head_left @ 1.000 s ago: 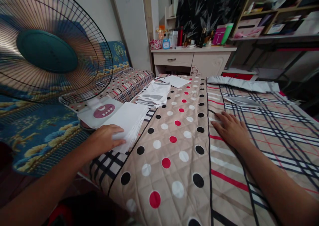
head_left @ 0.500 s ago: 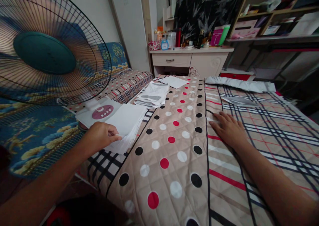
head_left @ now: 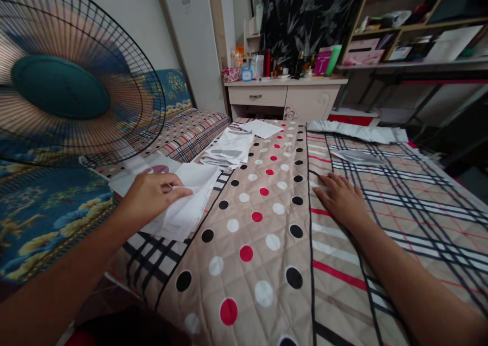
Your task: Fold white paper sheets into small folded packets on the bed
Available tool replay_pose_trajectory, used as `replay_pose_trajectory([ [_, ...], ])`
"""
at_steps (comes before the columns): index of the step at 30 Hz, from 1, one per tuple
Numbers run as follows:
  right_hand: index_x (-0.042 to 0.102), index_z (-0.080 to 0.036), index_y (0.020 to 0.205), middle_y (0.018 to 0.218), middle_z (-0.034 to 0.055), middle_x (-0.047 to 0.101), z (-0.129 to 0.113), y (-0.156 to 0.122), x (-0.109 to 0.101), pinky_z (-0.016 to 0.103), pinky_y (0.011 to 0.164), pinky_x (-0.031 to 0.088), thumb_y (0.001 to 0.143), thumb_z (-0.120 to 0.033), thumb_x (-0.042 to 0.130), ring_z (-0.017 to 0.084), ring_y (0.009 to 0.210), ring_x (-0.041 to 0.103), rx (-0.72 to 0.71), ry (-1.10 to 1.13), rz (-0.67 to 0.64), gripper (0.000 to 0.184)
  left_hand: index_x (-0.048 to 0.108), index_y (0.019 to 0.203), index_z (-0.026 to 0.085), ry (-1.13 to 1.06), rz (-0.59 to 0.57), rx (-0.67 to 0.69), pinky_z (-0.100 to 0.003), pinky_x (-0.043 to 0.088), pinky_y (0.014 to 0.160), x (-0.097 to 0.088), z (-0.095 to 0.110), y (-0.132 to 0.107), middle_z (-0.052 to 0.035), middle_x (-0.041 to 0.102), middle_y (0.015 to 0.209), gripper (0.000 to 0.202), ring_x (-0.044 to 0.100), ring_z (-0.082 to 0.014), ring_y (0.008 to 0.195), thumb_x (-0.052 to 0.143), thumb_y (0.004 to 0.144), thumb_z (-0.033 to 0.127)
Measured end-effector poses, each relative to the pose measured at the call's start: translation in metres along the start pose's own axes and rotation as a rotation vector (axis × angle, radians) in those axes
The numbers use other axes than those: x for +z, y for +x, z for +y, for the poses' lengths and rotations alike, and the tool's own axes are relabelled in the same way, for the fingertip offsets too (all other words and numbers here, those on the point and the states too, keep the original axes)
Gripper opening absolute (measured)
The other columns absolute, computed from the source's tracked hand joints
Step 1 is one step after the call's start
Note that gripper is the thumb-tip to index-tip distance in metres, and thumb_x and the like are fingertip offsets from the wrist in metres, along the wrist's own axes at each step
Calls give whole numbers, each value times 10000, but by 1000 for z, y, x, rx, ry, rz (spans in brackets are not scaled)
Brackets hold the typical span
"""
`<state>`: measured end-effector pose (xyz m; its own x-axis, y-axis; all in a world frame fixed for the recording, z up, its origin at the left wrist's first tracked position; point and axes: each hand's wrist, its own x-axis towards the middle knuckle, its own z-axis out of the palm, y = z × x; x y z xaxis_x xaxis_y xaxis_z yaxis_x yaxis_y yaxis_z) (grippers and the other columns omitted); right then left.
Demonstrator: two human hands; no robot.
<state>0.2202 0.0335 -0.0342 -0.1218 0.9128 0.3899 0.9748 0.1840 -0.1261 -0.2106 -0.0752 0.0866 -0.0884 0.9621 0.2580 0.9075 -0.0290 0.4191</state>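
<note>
My left hand (head_left: 156, 194) is over a stack of white paper (head_left: 202, 183) on the left edge of the bed, fingers curled and thumb against the top sheet. It seems to pinch that sheet, though the fingertips are partly hidden. Under and behind the hand is the pale fan base with a pink oval panel (head_left: 157, 169), mostly covered. My right hand (head_left: 343, 198) lies flat on the striped bedcover (head_left: 343, 254), fingers spread, holding nothing. Farther back are a second pile of printed papers (head_left: 229, 147) and a single white sheet (head_left: 262, 128).
A caged fan (head_left: 61, 87) stands close on the left, its blades blurred. Across the bed's far right lie a long silvery-white packet (head_left: 356, 131) and a flat grey sheet (head_left: 356, 156). Behind the bed stand a white dresser (head_left: 255, 96) with bottles and open shelves (head_left: 404, 28).
My left hand has moved from the stack's near edge farther over the top sheet. My right hand stays flat on the bedcover. The view has shifted slightly.
</note>
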Motion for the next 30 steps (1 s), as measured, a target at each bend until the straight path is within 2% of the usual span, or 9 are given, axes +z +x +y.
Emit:
replay_pose_trajectory([
  [3,666,-150,1130,1298,162,591,-4,0,-8,483,1018,427,920,-436,464,307,1206,542,-22,241,42,409,693,724,194,-260,131,32,-231,427,568,4,41,16,5,690,693,213,601,-142,621,717,714,406],
  [7,685,-194,1084,1243,125,641,-27,-7,-26,441,1023,430,889,-542,501,281,1160,582,44,797,45,439,661,716,182,-811,326,265,-215,470,581,24,103,43,-8,680,729,173,605,-123,648,760,702,324],
  [13,477,-256,1353,1130,118,697,-67,-13,-54,408,784,557,778,-860,208,271,934,696,311,1738,-336,875,587,757,195,-1379,442,220,-185,444,534,76,161,67,34,564,656,238,555,-85,596,749,744,369],
  [17,572,-240,1201,1067,95,706,-57,-8,-65,340,679,566,780,-819,372,242,880,692,488,1895,-163,743,580,779,169,-1463,232,-37,-165,414,478,115,158,53,27,586,674,266,543,-74,567,761,722,354],
  [20,589,-233,1131,997,39,709,-36,-6,-65,257,614,536,662,-475,777,177,774,671,644,1766,20,560,550,839,158,-1311,-168,-218,-193,483,510,134,141,27,8,627,710,334,601,-104,598,771,700,365],
  [22,592,-232,1137,919,6,708,-23,-9,-61,235,567,506,576,-276,834,147,688,644,672,1637,14,613,497,979,181,-1222,-419,-291,-258,548,579,139,128,9,-2,662,755,422,664,-151,652,764,707,361],
  [25,655,-181,1001,729,-14,680,-11,-15,-57,222,499,449,574,-248,822,121,566,585,650,1497,-124,463,394,1209,225,-1034,-753,-262,-286,560,591,139,114,-5,10,673,754,582,703,-185,656,723,743,337],
  [27,679,-154,885,641,-16,652,-8,-18,-55,212,454,403,585,-255,813,106,506,543,642,1458,-205,343,450,1200,207,-855,-890,-152,-258,519,515,136,108,-4,-1,675,734,483,682,-176,566,656,785,342],
  [30,689,-154,877,637,-6,654,-7,-17,-55,212,442,396,621,-270,788,103,491,539,656,1469,-257,297,576,1111,166,-645,-803,35,-283,515,530,131,108,11,-49,694,770,300,674,-180,577,509,859,315],
])
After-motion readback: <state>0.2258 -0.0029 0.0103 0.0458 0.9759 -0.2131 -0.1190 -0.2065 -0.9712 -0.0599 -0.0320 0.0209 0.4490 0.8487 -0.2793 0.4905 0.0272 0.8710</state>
